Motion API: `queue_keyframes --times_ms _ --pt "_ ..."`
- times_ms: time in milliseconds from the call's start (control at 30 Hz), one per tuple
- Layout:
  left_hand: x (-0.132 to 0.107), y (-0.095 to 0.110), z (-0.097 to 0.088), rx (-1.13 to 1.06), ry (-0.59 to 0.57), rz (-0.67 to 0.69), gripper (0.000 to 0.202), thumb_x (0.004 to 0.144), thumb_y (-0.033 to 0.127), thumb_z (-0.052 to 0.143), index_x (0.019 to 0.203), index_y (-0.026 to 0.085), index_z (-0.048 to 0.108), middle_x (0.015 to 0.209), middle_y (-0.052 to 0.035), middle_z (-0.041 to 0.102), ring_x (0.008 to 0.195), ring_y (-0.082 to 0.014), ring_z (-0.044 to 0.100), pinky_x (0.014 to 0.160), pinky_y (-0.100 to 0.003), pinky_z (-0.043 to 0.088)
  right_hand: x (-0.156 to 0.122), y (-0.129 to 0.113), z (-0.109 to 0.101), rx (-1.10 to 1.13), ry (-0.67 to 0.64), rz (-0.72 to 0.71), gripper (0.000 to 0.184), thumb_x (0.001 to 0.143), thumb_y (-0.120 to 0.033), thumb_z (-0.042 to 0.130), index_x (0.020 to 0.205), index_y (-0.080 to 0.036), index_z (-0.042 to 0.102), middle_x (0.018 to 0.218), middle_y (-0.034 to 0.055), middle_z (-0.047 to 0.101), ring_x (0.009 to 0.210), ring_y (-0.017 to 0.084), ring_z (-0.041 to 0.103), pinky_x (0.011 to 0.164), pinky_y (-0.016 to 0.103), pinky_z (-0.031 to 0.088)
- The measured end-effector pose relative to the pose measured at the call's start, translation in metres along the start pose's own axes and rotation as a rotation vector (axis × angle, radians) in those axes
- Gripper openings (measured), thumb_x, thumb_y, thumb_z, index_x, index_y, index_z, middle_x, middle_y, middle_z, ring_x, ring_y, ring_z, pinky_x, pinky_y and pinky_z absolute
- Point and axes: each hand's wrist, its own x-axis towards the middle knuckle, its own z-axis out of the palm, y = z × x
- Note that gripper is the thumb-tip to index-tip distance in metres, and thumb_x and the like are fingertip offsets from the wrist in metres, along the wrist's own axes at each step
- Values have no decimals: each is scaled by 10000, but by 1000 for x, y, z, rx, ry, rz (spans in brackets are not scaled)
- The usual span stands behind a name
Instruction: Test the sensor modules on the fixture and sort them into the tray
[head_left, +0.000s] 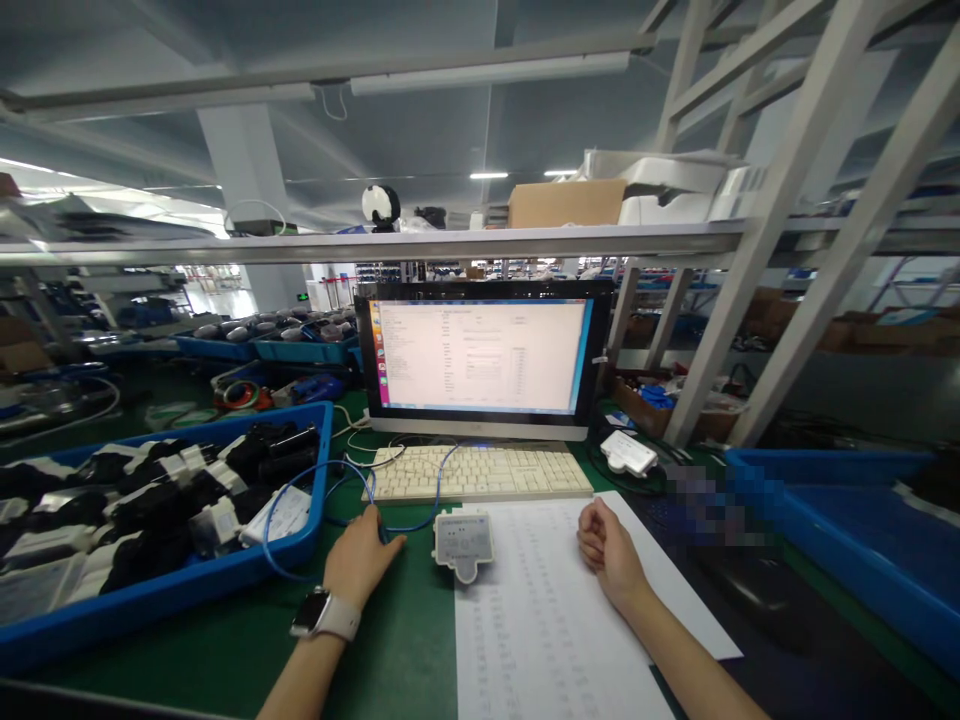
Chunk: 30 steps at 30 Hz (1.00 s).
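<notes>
My left hand (pixel 361 556), with a watch (pixel 321 612) on the wrist, is low over the green table beside the blue tray. Its fingers curl down on a thin blue cable (pixel 412 526), whose loops run toward the tray and the keyboard; the fingertips are partly hidden. Just right of this hand lies a small whitish box with a grey label face (pixel 463 542), flat at the left edge of a printed sheet (pixel 525 620). My right hand (pixel 611 550) rests on the sheet in a loose fist, with nothing visible in it.
A blue tray (pixel 324 440) full of black and white parts stands at left. Behind are a keyboard (pixel 480 472) and a lit monitor (pixel 480 355). At right are a white device (pixel 628 453), a dark mouse (pixel 750 590) and another blue tray (pixel 847 560). A shelf (pixel 450 243) spans above.
</notes>
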Motion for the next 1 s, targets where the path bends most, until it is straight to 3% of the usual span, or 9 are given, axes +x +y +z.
queue_keyframes --times_ms 133,267,433,633,733,800,900,1000 --pt "9 -9 -1 -144 -29 -69 230 696 258 578 888 150 512 843 -126 638 793 -292 627 642 -325 426 1 1 -1 27 0 -4 457 657 -606 589 537 -206 403 389 -114 185 331 30 110 328 169 62" --pt "8 -10 -8 -295 -65 -36 269 717 244 529 970 154 528 741 -44 644 693 -207 630 607 -278 434 0 1 0 38 -1 -5 457 654 -600 599 537 -203 407 391 -114 190 329 27 117 328 165 62" --pt "-5 11 -24 -1104 -99 -45 589 661 316 646 1195 153 459 875 -61 673 835 -185 630 635 -244 462 0 1 1 23 -32 -23 445 686 -590 589 558 -201 414 400 -114 194 322 30 135 323 162 75" --pt "-11 35 -32 -1514 -201 -188 298 687 235 683 950 162 564 908 -55 660 689 -114 618 589 -205 491 -2 -1 3 42 -17 -9 466 622 -602 640 552 -197 418 407 -119 193 332 21 129 321 160 74" --pt "-11 39 -28 -1539 -234 -179 248 669 193 711 874 141 582 861 -60 661 696 -120 622 630 -221 517 -3 -2 3 43 -11 0 471 612 -605 645 550 -197 417 410 -118 197 335 21 129 323 162 72" --pt "-10 40 -22 -1482 -222 -109 301 646 246 742 880 133 590 838 -64 664 713 -142 631 654 -247 528 -3 -2 3 41 -10 1 464 621 -602 638 555 -198 421 412 -116 202 336 23 130 323 164 68" --pt "-10 42 -8 -1304 -69 45 467 604 372 754 963 129 581 865 -76 674 804 -204 646 729 -320 536 -2 -1 3 44 -12 2 456 632 -594 630 555 -200 415 410 -116 200 337 26 124 325 165 64" --pt "-10 42 8 -1051 105 228 427 651 413 691 976 153 595 955 -82 675 918 -239 631 845 -381 506 -1 -1 3 49 -16 6 448 651 -587 613 549 -203 405 404 -115 194 337 29 120 324 168 61"
